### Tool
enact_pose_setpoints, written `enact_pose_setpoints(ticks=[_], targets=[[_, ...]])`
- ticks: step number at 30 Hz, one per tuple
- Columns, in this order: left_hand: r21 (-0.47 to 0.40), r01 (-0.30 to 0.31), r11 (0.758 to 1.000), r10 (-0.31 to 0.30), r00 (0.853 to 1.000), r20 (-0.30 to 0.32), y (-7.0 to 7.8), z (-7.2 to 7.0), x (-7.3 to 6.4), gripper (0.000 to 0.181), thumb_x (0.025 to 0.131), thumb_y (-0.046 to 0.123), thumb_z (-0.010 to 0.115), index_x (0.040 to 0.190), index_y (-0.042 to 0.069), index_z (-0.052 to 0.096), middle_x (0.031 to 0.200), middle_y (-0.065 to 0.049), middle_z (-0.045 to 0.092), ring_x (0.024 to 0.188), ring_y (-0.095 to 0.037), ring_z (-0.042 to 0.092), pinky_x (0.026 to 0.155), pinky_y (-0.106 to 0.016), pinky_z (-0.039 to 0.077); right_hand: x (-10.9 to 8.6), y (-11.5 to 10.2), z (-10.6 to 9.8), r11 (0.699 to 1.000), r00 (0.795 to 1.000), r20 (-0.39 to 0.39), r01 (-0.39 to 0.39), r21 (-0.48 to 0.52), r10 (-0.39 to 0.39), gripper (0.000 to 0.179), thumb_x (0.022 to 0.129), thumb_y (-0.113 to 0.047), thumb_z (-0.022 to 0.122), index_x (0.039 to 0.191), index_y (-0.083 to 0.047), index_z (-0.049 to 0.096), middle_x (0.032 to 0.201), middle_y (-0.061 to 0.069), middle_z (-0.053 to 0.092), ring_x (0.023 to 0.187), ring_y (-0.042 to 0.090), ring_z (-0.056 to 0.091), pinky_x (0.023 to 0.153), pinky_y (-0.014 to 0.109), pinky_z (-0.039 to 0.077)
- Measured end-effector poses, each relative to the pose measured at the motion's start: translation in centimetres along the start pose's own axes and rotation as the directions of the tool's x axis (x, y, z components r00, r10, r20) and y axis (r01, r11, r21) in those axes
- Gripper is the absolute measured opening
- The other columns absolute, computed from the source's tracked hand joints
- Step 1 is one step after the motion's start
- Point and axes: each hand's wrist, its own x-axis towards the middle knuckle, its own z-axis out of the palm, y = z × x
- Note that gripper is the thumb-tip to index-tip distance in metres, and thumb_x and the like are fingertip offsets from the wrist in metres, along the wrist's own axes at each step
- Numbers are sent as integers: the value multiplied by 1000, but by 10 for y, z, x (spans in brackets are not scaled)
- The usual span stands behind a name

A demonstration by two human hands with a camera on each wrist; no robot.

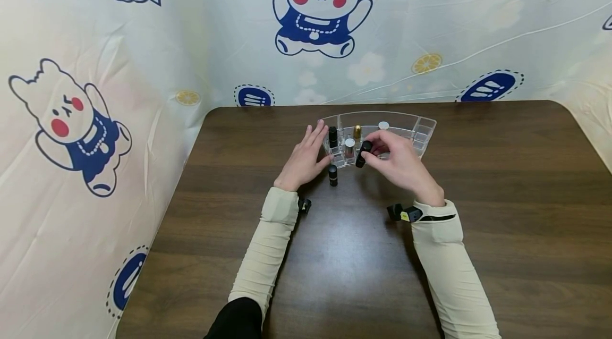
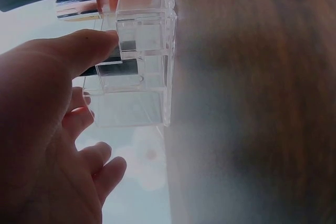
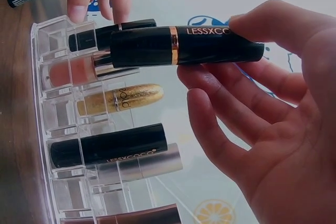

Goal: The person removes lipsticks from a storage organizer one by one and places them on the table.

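My right hand (image 1: pixel 399 161) pinches a black lipstick (image 3: pixel 142 45) with a gold band between thumb and fingers, tilted over the front edge of a clear acrylic organizer (image 1: pixel 424 129). At the organizer's left end rests my left hand (image 1: pixel 302 162), its fingers fairly straight and its thumb against the wall. Lipsticks stand in the compartments: a gold one (image 3: pixel 121 99), a black one (image 3: pixel 107 145), a silver one (image 3: pixel 157 163) and a peach tube with a shiny cap (image 3: pixel 71 72). Another black lipstick (image 1: pixel 333 175) stands on the table before the organizer, near the left thumb.
The brown wooden table (image 1: pixel 334 275) extends around the organizer, which stands close to its back edge. Behind and to the left hangs a pale curtain (image 1: pixel 229 25) printed with cartoon bears. Both wrists wear small dark cameras.
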Motion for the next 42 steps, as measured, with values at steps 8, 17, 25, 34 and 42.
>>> enact_pose_setpoints(ticks=[8, 17, 25, 34, 42], targets=[[5, 8, 1000, -8, 1000, 8, -1, 1, 0, 76, 99, 43, 50, 157, 21, 7, 165, 3, -1, 152, -22, -3, 115, -57, 25, 0, 0, 2, 1000, 999, 40, -6, -14, 7, 20, 87, -10, 69, 106, -5, 64, 94, 8, 70, 81, 18, 67, 75, 41, 53], [-2, 4, 1000, -4, 1000, -2, -1, 1, 0, 75, 99, 42, 51, 157, 17, 11, 165, 2, -1, 152, -23, -3, 115, -57, 25, 1, 2, 5, 1000, 996, 87, -8, -2, 8, 20, 89, -10, 68, 107, -4, 63, 95, 9, 70, 83, 20, 66, 76, 47, 53], [-4, 4, 1000, -4, 1000, -3, 0, 1, 1, 75, 99, 41, 52, 157, 16, 12, 164, 4, -3, 152, -23, -3, 115, -57, 25, 2, 5, 7, 999, 991, 128, -34, -16, 35, 22, 89, -12, 67, 109, -4, 63, 99, 10, 68, 86, 21, 65, 77, 38, 52], [2, -3, 1000, 3, 1000, -8, 0, 0, 2, 75, 99, 41, 51, 157, 17, 11, 164, 4, -2, 152, -24, -2, 115, -57, 26, 2, 7, 10, 999, 989, 144, -11, -31, 16, 23, 88, -12, 68, 110, -4, 63, 101, 10, 68, 88, 22, 65, 79, 39, 53], [-4, -8, 1000, 8, 1000, -11, -1, 0, 1, 75, 98, 41, 52, 157, 16, 12, 164, 3, -1, 152, -25, -1, 114, -58, 27, 4, 11, 13, 999, 984, 175, -36, -35, 42, 21, 88, -12, 68, 108, -5, 64, 99, 10, 69, 87, 22, 66, 79, 40, 54]])
